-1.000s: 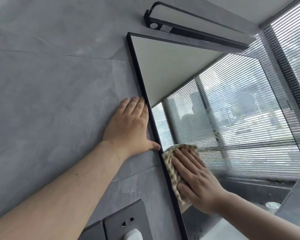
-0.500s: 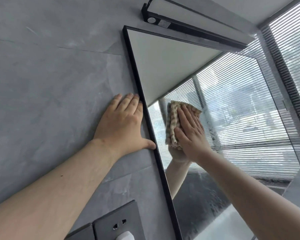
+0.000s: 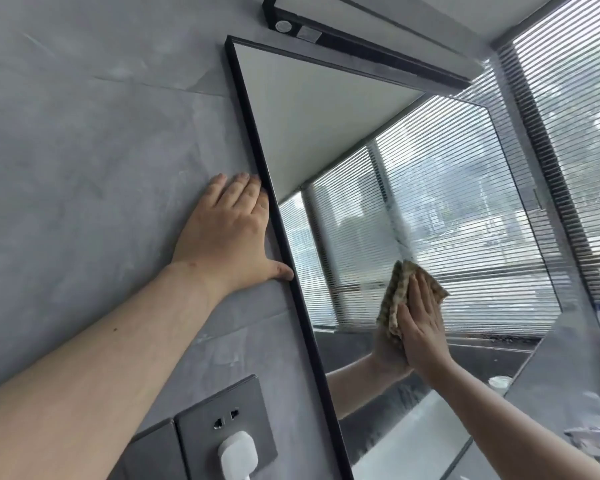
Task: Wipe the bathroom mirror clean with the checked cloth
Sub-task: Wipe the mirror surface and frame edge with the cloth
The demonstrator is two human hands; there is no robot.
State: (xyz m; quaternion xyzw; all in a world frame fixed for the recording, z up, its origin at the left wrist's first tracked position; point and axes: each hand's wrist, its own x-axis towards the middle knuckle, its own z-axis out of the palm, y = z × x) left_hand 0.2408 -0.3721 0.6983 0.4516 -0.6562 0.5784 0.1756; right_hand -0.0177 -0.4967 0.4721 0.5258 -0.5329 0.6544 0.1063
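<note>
Head view, mirror: black-framed, fixed to a grey tiled wall, seen steeply from below and from the left; slatted blinds at right, repeated in the glass.
Checked cloth: bunched flat against the glass at about mid-height, well right of the left frame, under the right hand.
Right hand: fingers straight and close together, palm pressing the cloth onto the glass; no pinch visible.
Left hand: spread flat on the wall, fingers straight, thumb tip touching the frame; holding nothing.
Streak: hazy vertical mark just above the cloth; cloudy film also low on the glass.
Step in hand: judged a wiping pass across the middle of the glass.
Doing it well: even pressure through the whole palm; overlapping strokes, up through the streak and out to the frame; a fresh fold of cloth once soiled; bracing on the wall only, never on the glass.
Risk: probably fingertips slipping past the cloth edge and leaving prints.
Nearby: socket with white plug below the left hand; light bar above the mirror.
</note>
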